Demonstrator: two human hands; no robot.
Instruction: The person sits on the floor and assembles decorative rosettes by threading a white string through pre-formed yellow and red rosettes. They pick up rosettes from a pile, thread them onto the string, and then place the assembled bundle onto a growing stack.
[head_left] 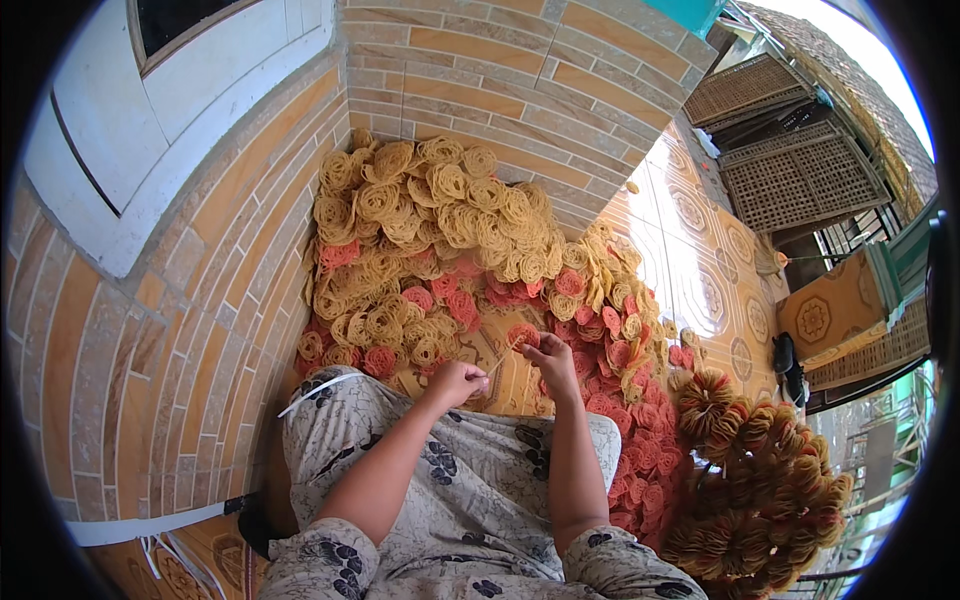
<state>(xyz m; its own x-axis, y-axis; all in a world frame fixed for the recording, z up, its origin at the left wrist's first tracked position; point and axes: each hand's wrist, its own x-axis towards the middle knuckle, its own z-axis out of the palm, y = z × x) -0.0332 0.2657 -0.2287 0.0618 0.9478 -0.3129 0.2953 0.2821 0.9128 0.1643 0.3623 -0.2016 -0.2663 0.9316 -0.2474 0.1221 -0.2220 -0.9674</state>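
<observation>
In front of my lap, my right hand (556, 366) pinches a small red lacy disc (522, 336) at its edge, between thumb and fingers. My left hand (456, 384) is closed just left of it and lower, gripping a thin pale strip (492, 368). That strip slants up toward the red disc; whether it passes through the disc is too small to tell. A large heap of yellow lacy discs (440, 200) lies beyond my hands against the wall, with red ones mixed in. More red lacy discs (640, 450) spread along my right leg.
Several round bunches of stacked discs (750, 480) stand at the right. A brick-patterned wall (180, 330) rises close on my left. White strips (180, 560) lie at the lower left, and another white strip (318, 392) rests by my left knee. Dark footwear (788, 365) sits farther right.
</observation>
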